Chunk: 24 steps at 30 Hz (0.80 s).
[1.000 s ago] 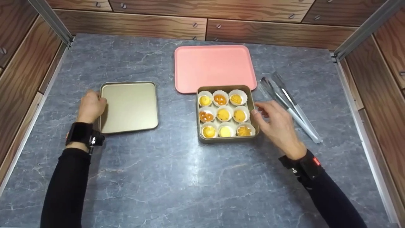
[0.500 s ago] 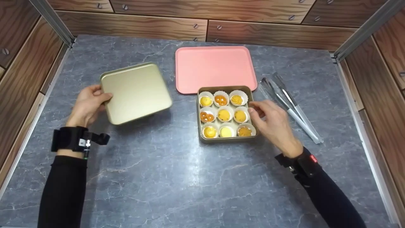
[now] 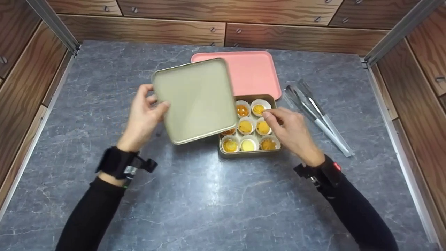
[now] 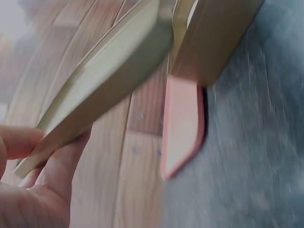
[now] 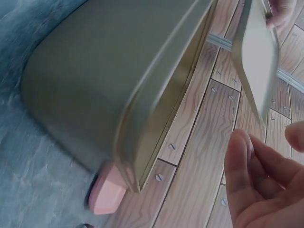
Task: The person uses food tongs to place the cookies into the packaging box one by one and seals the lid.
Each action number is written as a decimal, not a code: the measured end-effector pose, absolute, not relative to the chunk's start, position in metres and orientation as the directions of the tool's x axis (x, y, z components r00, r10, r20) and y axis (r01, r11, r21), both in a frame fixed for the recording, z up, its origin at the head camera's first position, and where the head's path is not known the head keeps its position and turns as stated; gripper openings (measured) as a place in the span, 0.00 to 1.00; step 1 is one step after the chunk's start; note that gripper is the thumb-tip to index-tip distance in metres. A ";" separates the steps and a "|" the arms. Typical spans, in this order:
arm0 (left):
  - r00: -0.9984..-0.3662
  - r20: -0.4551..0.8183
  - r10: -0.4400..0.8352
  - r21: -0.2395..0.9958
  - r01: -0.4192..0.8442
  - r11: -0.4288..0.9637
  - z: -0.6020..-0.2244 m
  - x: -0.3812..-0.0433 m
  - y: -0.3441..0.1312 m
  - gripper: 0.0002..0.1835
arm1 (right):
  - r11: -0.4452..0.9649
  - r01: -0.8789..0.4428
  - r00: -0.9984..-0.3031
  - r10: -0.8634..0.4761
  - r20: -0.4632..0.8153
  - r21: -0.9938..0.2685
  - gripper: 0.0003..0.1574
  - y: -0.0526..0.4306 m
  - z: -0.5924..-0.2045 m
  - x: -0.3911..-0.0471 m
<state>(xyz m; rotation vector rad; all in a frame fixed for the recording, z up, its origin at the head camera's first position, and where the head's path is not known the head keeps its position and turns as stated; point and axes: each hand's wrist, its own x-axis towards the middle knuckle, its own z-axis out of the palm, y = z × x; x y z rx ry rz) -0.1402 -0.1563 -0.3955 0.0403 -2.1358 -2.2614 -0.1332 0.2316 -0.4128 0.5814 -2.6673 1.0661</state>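
My left hand (image 3: 141,116) pinches the left edge of a square gold tin lid (image 3: 195,101), thumb on top. Held tilted in the air, the lid covers the left part of an open gold tin (image 3: 250,154). Inside the tin sit pastries and pretzels in white paper cups, such as a yellow pastry (image 3: 247,145); some are hidden. At the tin's right side hovers my right hand (image 3: 294,134), fingers loosely bent and holding nothing. In the right wrist view its fingers (image 5: 237,161) stand apart from the tin wall (image 5: 90,90).
A pink tray (image 3: 254,75) lies behind the tin, partly under the lid in the head view. Tongs (image 3: 322,118) with pale handles lie to the right. Wood-patterned panels (image 3: 167,31) bound the grey marbled table (image 3: 195,202).
My left hand has lifted the lid from the table at the left and carried it right, over the tin's left part. My right hand has shifted slightly left, over the tin's right rim.
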 end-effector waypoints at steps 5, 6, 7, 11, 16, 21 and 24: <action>-0.941 0.334 -0.054 0.930 0.319 0.183 -0.393 -0.129 -0.125 0.20 | 0.554 -0.267 -0.956 -0.256 0.144 -0.788 0.21 0.234 -0.407 -0.139; -0.918 0.393 -0.051 0.901 0.373 0.222 -0.394 -0.126 -0.120 0.19 | 0.498 -0.217 -0.962 -0.257 0.096 -0.839 0.24 0.235 -0.406 -0.140; -0.892 0.450 -0.042 0.868 0.426 0.256 -0.396 -0.124 -0.115 0.19 | 0.432 -0.160 -0.965 -0.259 0.048 -0.888 0.27 0.235 -0.406 -0.140; -0.751 0.659 0.026 0.706 0.631 0.322 -0.406 -0.120 -0.098 0.17 | 0.169 0.065 -0.959 -0.263 -0.109 -0.983 0.43 0.236 -0.407 -0.141; -0.530 0.842 0.101 0.468 0.810 0.353 -0.415 -0.121 -0.086 0.20 | -0.006 0.170 -0.948 -0.273 -0.162 -0.985 0.49 0.238 -0.409 -0.141; -0.407 0.883 0.233 0.343 0.899 0.272 -0.417 -0.122 -0.080 0.23 | -0.054 0.229 -0.925 -0.324 -0.200 -0.972 0.45 0.242 -0.407 -0.142; -0.346 0.888 0.304 0.278 0.929 0.244 -0.418 -0.124 -0.077 0.22 | -0.051 0.279 -0.911 -0.328 -0.248 -0.959 0.39 0.243 -0.405 -0.142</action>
